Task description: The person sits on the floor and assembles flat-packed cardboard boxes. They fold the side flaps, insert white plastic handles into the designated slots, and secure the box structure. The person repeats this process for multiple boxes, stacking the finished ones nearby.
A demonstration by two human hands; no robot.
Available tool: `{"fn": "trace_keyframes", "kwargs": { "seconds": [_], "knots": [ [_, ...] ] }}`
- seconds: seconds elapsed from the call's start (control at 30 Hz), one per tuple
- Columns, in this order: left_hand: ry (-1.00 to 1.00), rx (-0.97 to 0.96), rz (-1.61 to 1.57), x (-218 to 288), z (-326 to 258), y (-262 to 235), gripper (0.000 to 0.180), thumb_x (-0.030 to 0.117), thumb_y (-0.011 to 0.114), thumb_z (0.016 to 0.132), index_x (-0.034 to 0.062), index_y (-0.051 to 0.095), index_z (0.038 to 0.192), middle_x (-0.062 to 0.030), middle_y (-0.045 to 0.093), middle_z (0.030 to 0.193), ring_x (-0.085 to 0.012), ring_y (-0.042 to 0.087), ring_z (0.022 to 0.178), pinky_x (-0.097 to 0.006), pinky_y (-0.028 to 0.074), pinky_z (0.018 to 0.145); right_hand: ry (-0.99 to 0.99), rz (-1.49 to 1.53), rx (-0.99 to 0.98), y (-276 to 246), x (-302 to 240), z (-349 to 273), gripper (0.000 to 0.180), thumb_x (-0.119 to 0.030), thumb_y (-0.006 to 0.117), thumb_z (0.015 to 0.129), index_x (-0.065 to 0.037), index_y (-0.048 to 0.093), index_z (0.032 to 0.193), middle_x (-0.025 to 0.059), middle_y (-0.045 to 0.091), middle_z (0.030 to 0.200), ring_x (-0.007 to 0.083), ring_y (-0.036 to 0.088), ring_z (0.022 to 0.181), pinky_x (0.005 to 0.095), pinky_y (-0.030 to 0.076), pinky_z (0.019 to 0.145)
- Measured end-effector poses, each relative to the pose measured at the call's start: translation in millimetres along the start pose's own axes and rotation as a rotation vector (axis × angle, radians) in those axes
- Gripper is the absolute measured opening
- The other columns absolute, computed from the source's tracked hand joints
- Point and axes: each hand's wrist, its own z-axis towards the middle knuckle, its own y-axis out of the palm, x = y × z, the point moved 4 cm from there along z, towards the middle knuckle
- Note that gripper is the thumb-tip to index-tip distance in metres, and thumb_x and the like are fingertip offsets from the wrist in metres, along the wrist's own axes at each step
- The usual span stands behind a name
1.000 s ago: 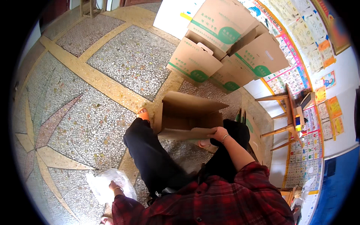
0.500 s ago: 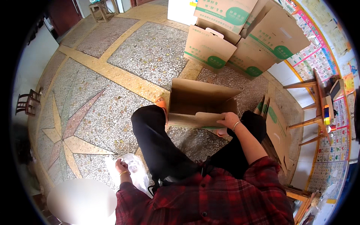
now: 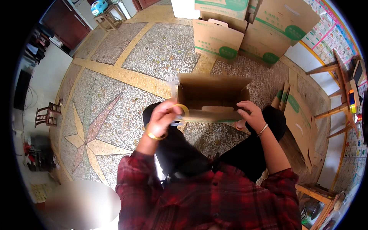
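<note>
Speckled floor w/ tan strips & star inlay fills most of view. Plaid shirt & blk trousers take up bottom ctr, knees apart. Brown cartons w/ green print are grouped up top, R of ctr. Flattened cardboard is just R of R knee. Open carton sits on floor ahead of person, btwn the knees, opening up. L hand is at its near L corner, blurred, fingers curled in; can't tell what they pinch. R hand is at near R corner, fingers part-bent & a bit spread; can't tell if touching edge. Clear plastic, partly hidden, shows just L of carton. Yellow ring-shaped thing is right by L fingers. Yellow bracelet on L wrist, thin bracelet on R.
</note>
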Motion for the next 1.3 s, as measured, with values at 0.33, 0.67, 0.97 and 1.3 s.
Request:
{"fn": "trace_keyframes", "kwargs": {
  "seconds": [0.33,0.67,0.97,1.3],
  "knots": [
    [-0.050,-0.509,0.033,-24,29,93,0.011,-0.002,0.047,0.074,0.0041,0.054,0.080,0.0002,0.051,0.073,-0.0081,0.046,0.066,-0.022,0.038,0.060,0.190,1.075,-0.115,46,-71,11,0.031,-0.020,0.053,0.088,0.002,0.056,0.110,0.0077,0.062,0.096,0.0142,0.058,0.086,0.0268,0.046,0.076],
    [-0.075,-0.290,-0.062,-53,-2,29,0.018,0.006,0.045,0.086,0.0020,0.058,0.098,-0.0004,0.053,0.077,-0.0090,0.047,0.069,-0.024,0.041,0.065,0.398,0.908,0.030,105,-88,48,0.015,-0.013,0.046,0.090,0.000,0.054,0.093,0.0140,0.062,0.092,0.0179,0.059,0.084,0.0298,0.046,0.078],
    [-0.049,0.127,-0.295,-50,-65,-58,0.023,0.005,0.043,0.088,0.0004,0.058,0.104,0.0001,0.053,0.070,-0.0082,0.050,0.063,-0.022,0.043,0.059,0.267,1.229,-0.080,126,-67,64,0.019,-0.019,0.039,0.094,-0.005,0.048,0.104,-0.0003,0.043,0.074,0.0087,0.041,0.066,0.0253,0.037,0.063],
    [-0.652,1.290,-0.369,-225,-354,-221,0.025,0.014,0.045,0.088,0.0036,0.056,0.107,-0.0010,0.051,0.065,-0.0102,0.047,0.056,-0.023,0.042,0.052,0.451,0.828,-0.363,220,-115,66,0.018,-0.018,0.039,0.094,-0.007,0.052,0.095,-0.0024,0.037,0.058,0.0050,0.031,0.044,0.0194,0.028,0.041]
  ]
}}
